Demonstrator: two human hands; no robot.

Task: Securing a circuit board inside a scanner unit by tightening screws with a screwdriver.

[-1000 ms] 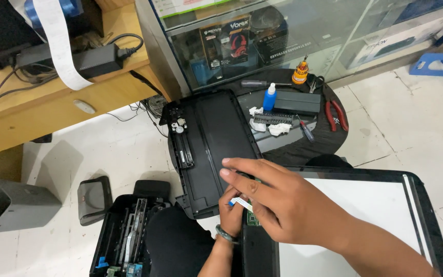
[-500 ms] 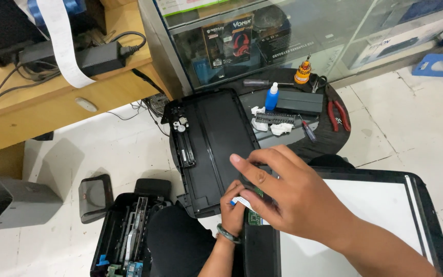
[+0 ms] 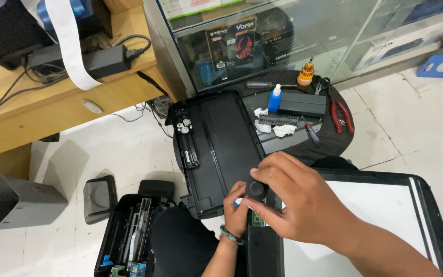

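Working a driver into the scanner lid's corner

Gripping a black screwdriver handle [image 3: 256, 190] with my right hand [image 3: 303, 205], I have my fingers curled shut around its round top so I can press straight down. My left hand [image 3: 238, 210] sits just below, fingers pinched on a small white-and-blue piece beside a green circuit board [image 3: 257, 219], likely steadying it. Both hands meet at the near corner of the scanner lid [image 3: 385, 215], which lies on my lap. A black printer panel [image 3: 221, 149] lies flat ahead on the floor. Pliers [image 3: 342, 115], a blue bottle [image 3: 275, 98] and a small screwdriver [image 3: 311, 132] wait on the round dark surface [image 3: 329, 143], within reach.
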